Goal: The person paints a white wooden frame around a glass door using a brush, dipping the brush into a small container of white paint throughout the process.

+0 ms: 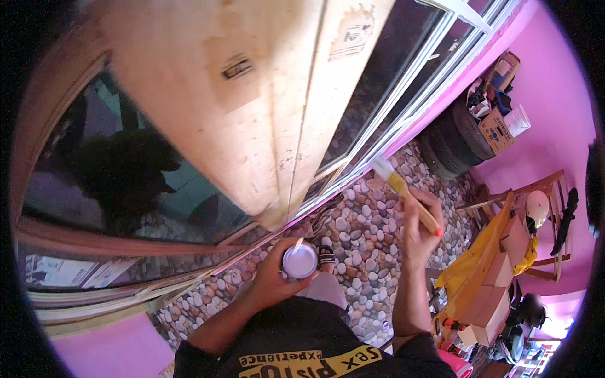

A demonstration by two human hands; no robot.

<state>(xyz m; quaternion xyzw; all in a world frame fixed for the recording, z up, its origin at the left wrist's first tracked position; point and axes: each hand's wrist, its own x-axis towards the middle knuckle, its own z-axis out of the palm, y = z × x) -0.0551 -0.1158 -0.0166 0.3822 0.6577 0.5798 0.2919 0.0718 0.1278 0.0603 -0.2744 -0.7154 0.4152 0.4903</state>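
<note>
My left hand (268, 280) is wrapped round a small open paint can (300, 262) filled with pale lilac paint, held upright in front of my body. A thin light stick (299, 244) pokes out at the can's far rim. Out to the right, my right hand (417, 230) grips the wooden handle of a flat paintbrush (397, 183) with a red tip. Its whitish bristles point up and left, close to the lower part of the white window frame (403, 104). I cannot tell whether they touch it.
Large wooden panels (265, 82) stand ahead, beside dark glass (138, 170). Stacked tyres (457, 140) and cardboard boxes (498, 131) are by the pink wall (554, 107). At right, a wooden chair (558, 214) stands near a yellow cloth (474, 258) and cartons. Pebble-patterned floor (372, 252) lies below.
</note>
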